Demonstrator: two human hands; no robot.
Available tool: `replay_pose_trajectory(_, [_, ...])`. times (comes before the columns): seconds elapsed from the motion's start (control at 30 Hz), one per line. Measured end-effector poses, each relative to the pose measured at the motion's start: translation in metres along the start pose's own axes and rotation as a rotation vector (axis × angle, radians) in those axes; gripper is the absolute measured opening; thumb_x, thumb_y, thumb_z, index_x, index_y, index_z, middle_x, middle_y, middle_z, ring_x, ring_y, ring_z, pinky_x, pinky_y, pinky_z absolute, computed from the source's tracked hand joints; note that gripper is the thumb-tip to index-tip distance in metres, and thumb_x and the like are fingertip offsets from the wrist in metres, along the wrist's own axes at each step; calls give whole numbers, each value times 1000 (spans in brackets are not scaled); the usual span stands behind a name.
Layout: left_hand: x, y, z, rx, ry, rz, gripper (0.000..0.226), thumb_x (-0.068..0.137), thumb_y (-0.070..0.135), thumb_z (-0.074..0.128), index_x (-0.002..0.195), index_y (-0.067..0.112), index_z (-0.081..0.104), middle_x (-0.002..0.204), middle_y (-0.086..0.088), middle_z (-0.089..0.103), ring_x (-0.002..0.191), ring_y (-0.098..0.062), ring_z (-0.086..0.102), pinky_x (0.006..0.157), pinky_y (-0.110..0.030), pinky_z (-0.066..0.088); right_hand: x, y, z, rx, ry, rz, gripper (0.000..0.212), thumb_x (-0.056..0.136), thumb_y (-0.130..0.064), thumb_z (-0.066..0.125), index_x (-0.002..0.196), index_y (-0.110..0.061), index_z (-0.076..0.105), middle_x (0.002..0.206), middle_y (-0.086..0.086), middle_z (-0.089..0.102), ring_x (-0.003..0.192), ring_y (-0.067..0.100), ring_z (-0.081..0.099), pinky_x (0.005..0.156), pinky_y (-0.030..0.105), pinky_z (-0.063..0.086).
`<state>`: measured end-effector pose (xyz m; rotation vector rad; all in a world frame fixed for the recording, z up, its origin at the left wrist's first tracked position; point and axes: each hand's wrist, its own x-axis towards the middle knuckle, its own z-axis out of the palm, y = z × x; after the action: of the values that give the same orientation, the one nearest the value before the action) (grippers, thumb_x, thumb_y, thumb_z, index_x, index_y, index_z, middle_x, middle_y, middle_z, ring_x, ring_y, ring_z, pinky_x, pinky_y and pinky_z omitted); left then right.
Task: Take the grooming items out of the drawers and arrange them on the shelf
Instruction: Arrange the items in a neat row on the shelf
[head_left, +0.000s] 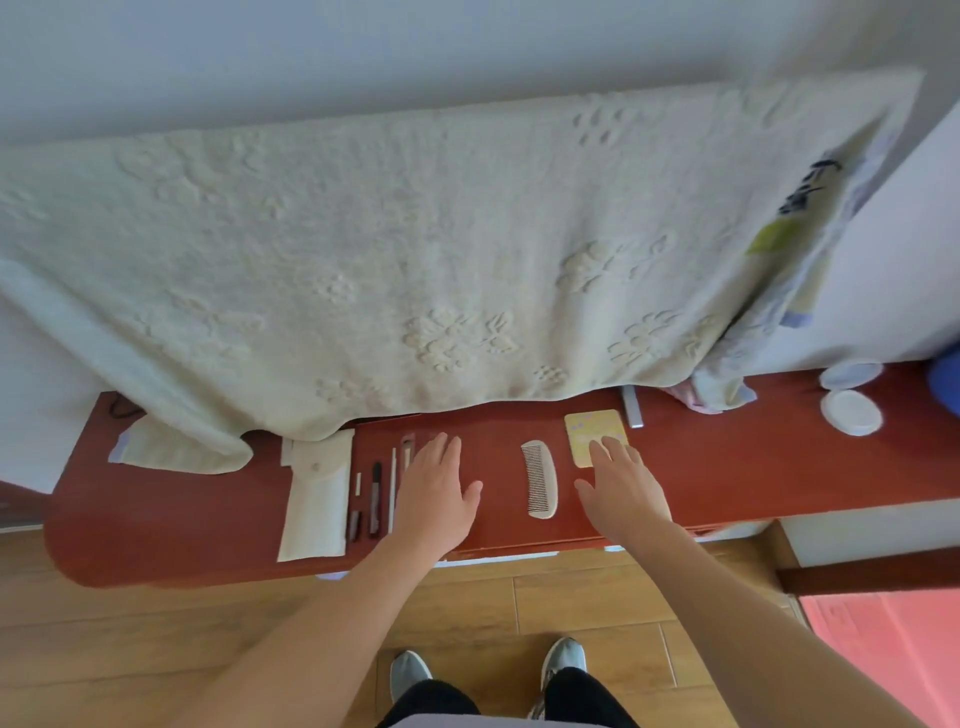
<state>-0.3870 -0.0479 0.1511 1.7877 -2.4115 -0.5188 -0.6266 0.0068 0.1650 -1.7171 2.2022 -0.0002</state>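
Both hands lie flat and spread on the red-brown shelf (727, 467), holding nothing, among grooming items laid in a row.

From the left: one white pouch (317, 499), its long axis running front to back. Just beside it lie about five slim tools (375, 499), parallel and pointing the same way. The left hand (439, 483) rests palm down at their right edge, fingers reaching a small brush (407, 449). Next is one white comb (540, 478), lengthwise front to back with its teeth facing left. The right hand (621, 488) has its fingertips on one yellow square card (592, 428). Behind that lies one pale stick (632, 408), and far right are two round white lids (851, 413). A cream towel (415, 260) drapes over the shelf's back edge.
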Motion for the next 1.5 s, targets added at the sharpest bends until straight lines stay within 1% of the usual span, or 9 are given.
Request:
replay_pose_trajectory(0.13, [8,45,18,-3,-63,37,68,99,44,51,153,11,29,157,-6,31,145,-23,28,118,-34,24,3,38,1,27,-23,37,52,97,-39,48,142,-16,35,143,5,40,128,24,39,98,33,44])
replay_pose_trajectory(0.27, [14,72,36,-3,-144,38,64,96,40,57,149,13,35,144,-5,41,129,-24,42,107,-38,41,8,55,8,64,-69,56,46,97,-36,49,136,-15,39,129,8,46,117,24,46,92,34,46])
replay_pose_trajectory(0.37, [18,86,49,-12,-188,30,59,95,39,58,145,15,40,136,-2,44,119,-24,48,96,-40,49,11,59,16,92,-96,44,49,97,-36,50,139,-14,36,126,8,47,116,25,47,91,34,47])
replay_pose_trajectory(0.47, [21,94,60,10,-205,29,56,94,41,60,141,17,44,133,-3,44,113,-24,51,91,-40,52,13,61,27,119,-108,23,55,97,-37,50,144,-14,32,130,8,46,119,24,45,94,33,45])
replay_pose_trajectory(0.7, [25,98,76,63,-212,22,50,92,42,63,134,19,48,128,-4,44,109,-22,54,85,-35,55,17,65,38,130,-111,2,47,98,-32,51,139,-14,38,128,9,47,115,24,47,92,33,46])
replay_pose_trajectory(0.97, [28,103,80,4,-180,-10,43,90,33,67,127,16,52,120,-3,44,101,-22,59,83,-34,55,23,55,41,146,-144,8,30,96,-23,51,123,-13,46,120,9,50,97,28,60,78,34,49])
replay_pose_trajectory(1.13, [27,102,81,-5,-168,-29,45,89,35,68,127,17,52,119,-3,46,100,-21,59,82,-33,55,24,52,40,132,-165,11,32,96,-22,50,127,-12,45,121,9,49,96,29,61,76,32,47])
replay_pose_trajectory(1.37, [23,86,76,-41,-147,-101,41,90,31,68,126,18,52,118,-4,43,93,-22,59,82,-31,55,26,41,37,148,-166,62,33,89,-19,51,121,-11,48,112,11,51,87,30,59,66,30,43])
replay_pose_trajectory(1.5, [22,67,71,-30,-146,-139,39,89,31,67,123,17,53,117,-5,41,92,-24,58,83,-35,55,26,24,38,155,-161,67,35,88,-19,52,121,-11,48,111,11,51,86,31,59,65,30,42])
